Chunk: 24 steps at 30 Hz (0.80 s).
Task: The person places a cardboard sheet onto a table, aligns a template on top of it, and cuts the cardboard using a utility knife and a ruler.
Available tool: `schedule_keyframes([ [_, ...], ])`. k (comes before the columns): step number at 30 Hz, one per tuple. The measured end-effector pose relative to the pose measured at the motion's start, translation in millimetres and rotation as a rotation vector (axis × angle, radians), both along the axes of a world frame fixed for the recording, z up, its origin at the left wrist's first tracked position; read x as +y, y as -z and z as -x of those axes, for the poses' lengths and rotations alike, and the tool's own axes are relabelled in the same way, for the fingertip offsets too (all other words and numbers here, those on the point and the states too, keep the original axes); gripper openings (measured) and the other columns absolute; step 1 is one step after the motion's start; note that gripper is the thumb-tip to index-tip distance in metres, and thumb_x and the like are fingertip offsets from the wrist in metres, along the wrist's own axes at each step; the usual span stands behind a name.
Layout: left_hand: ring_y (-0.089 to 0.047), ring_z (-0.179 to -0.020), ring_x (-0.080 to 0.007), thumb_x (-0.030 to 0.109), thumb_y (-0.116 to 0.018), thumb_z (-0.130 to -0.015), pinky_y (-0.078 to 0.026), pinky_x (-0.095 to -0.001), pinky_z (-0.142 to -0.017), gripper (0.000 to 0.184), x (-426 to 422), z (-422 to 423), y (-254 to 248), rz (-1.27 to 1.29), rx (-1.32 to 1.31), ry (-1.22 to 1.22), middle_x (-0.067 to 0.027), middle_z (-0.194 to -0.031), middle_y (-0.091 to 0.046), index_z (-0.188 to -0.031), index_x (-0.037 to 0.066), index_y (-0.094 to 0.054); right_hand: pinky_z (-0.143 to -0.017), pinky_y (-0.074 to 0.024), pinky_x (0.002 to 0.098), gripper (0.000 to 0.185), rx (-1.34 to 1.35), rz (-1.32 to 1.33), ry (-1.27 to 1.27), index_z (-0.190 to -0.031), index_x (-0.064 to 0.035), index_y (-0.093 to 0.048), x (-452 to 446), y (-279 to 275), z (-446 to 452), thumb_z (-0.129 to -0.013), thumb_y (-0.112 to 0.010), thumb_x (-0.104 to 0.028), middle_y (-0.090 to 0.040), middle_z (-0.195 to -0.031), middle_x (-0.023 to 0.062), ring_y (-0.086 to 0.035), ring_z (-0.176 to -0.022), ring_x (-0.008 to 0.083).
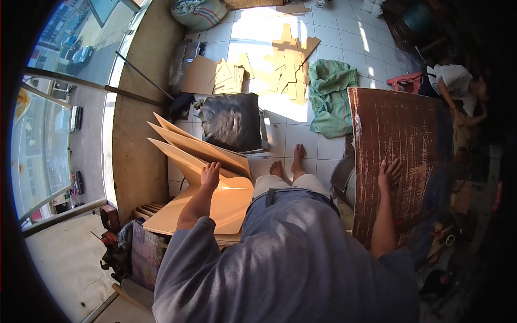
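Several tan cardboard sheets (199, 210), creased and fanned apart, stand at my left side. My left hand (210, 175) has its fingers curled over the edge of one folded sheet; the thumb is hidden. On my right, a large worn brown board (398, 124) has a scratched surface with pale lines. My right hand (389, 174) lies flat on that board with its fingers spread, holding nothing.
A black cushioned seat (230, 123) stands ahead, with cut cardboard pieces (291, 62) scattered on the tiled floor beyond. A green sack (331, 97) lies right of them. Another person (458, 89) is at the far right. Windows (43, 151) line the left.
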<state>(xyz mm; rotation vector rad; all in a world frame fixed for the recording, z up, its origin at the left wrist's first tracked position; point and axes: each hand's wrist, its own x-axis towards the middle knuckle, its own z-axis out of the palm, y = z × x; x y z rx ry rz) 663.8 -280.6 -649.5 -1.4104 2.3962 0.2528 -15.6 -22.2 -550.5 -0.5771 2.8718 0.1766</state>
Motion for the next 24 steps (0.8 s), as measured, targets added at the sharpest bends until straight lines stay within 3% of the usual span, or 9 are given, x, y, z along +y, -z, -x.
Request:
schedule_keyframes([
  [4,-0.049,-0.12,-0.0258,0.033,-0.079,-0.074,-0.041,-0.0435,-0.098,0.028,-6.8,8.1,14.9,0.005,0.041,0.037,-0.0052,-0.116,-0.062,-0.097,0.018,-0.076,-0.121,-0.0074,0.0587,0.084,0.004,0.02,0.038,-0.161,-0.0212,0.0,-2.4,-5.5,-6.0,-0.098,-0.024,-0.071,0.0,-0.167,0.0114,-0.002,-0.153,0.0349],
  [5,-0.048,-0.12,-0.0283,0.039,-0.077,-0.075,-0.04,-0.0465,-0.098,0.025,-8.8,11.6,25.6,0.012,0.027,0.032,-0.0057,-0.12,-0.061,-0.082,0.015,-0.079,-0.121,-0.0072,0.0586,0.084,0.003,0.018,0.015,-0.161,-0.0207,0.0,-2.0,-3.9,-6.0,-0.098,-0.025,-0.07,0.0,-0.167,0.0117,-0.003,-0.153,0.0351],
  [6,-0.047,-0.123,-0.0271,0.036,-0.077,-0.076,-0.037,-0.0493,-0.1,0.023,-11.1,12.9,34.5,-0.031,0.067,-0.004,-0.0049,-0.122,-0.062,-0.086,0.016,-0.08,-0.121,-0.0071,0.0585,0.084,0.004,0.019,-0.01,-0.161,-0.0203,0.0,-1.7,-4.2,-4.1,-0.098,-0.025,-0.07,0.0,-0.167,0.0119,-0.003,-0.153,0.0354],
  [8,-0.058,-0.112,-0.0301,0.035,-0.075,-0.079,-0.044,-0.0496,-0.092,0.022,-14.6,20.2,15.3,0.008,0.17,0.12,-0.0086,-0.108,-0.068,-0.085,0.014,-0.078,-0.121,-0.0059,0.0581,0.084,0.001,0.034,0.032,-0.161,-0.0184,-0.001,-6.3,-15.8,-11.4,-0.099,-0.026,-0.069,-0.001,-0.167,0.0133,-0.003,-0.153,0.0357],
  [10,-0.068,-0.097,-0.0353,0.04,-0.073,-0.082,-0.052,-0.0495,-0.083,0.027,-18.8,15.3,33.8,-0.369,0.083,-0.181,-0.0132,-0.093,-0.071,-0.09,0.014,-0.074,-0.121,-0.0042,0.0583,0.085,-0.021,0.079,-0.014,-0.161,-0.0163,-0.003,-5.1,-16.6,-13.0,-0.098,-0.027,-0.069,0.0,-0.167,0.0144,-0.001,-0.153,0.0359],
  [12,-0.069,-0.085,-0.0402,0.04,-0.068,-0.087,-0.054,-0.0502,-0.07,0.028,-14.6,5.3,24.7,-0.262,0.112,-0.034,-0.0169,-0.086,-0.071,-0.09,0.012,-0.071,-0.121,-0.004,0.0585,0.085,-0.01,0.085,0.007,-0.161,-0.0159,-0.003,-6.8,-17.3,-15.3,-0.098,-0.027,-0.069,-0.001,-0.166,0.0148,-0.001,-0.153,0.0362],
  [13,-0.069,-0.087,-0.0396,0.04,-0.066,-0.088,-0.054,-0.0501,-0.072,0.029,-14.7,-2.4,32.0,-0.215,0.064,-0.036,-0.0168,-0.087,-0.071,-0.089,0.012,-0.07,-0.121,-0.0039,0.0588,0.085,-0.013,0.083,0.002,-0.161,-0.0154,-0.004,-6.9,-17.7,-16.4,-0.098,-0.028,-0.068,-0.001,-0.166,0.0152,-0.001,-0.153,0.0365],
  [20,-0.067,-0.077,-0.0412,0.032,-0.066,-0.089,-0.052,-0.0524,-0.066,0.02,-65.5,-20.5,-62.3,0.004,0.191,-0.084,-0.0173,-0.079,-0.068,-0.085,0.012,-0.068,-0.119,-0.0036,0.0622,0.083,0.005,0.213,-0.028,-0.16,-0.0146,-0.008,-1.9,-15.8,-19.9,-0.099,-0.029,-0.067,-0.002,-0.166,0.0156,0.0,-0.153,0.0373],
  [24,-0.065,-0.074,-0.0417,0.023,-0.067,-0.088,-0.049,-0.05,-0.061,0.02,-98.0,-23.5,-132.9,-0.021,0.461,-0.075,-0.0199,-0.075,-0.065,-0.084,0.004,-0.063,-0.12,-0.0041,0.0614,0.082,0.016,0.204,-0.021,-0.16,-0.0136,-0.009,-2.0,-16.4,-20.8,-0.1,-0.03,-0.065,-0.005,-0.166,0.0153,-0.003,-0.153,0.0378],
])
